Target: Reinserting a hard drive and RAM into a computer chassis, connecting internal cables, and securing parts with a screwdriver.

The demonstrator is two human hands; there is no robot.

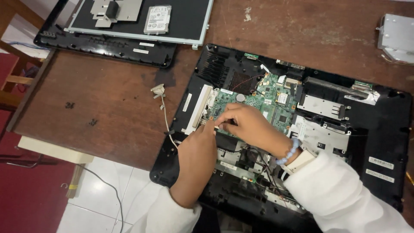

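Your left hand and right hand meet at the near edge of the green circuit board, fingertips pinched close there; whether they grip anything, I cannot tell. The board sits bared inside the opened black laptop shell on the desk.

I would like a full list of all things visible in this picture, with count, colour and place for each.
laptop base: 1, black, opened, right half of table
circuit board: 1, green, inside the base, under the fingertips
screen panel: 1, dark with pale frame, top left
black cover: 1, under the screen panel
hard drive: 1, silver, on the screen panel
metal bracket: 1, grey, on the screen panel
cable: 1, pale, left of the base
metal box: 1, grey, top right
table: 1, brown wood
bead bracelet: 1, blue, right wrist
left hand: 1, fingertip on the board's edge
right hand: 1, fingers pinched at the board
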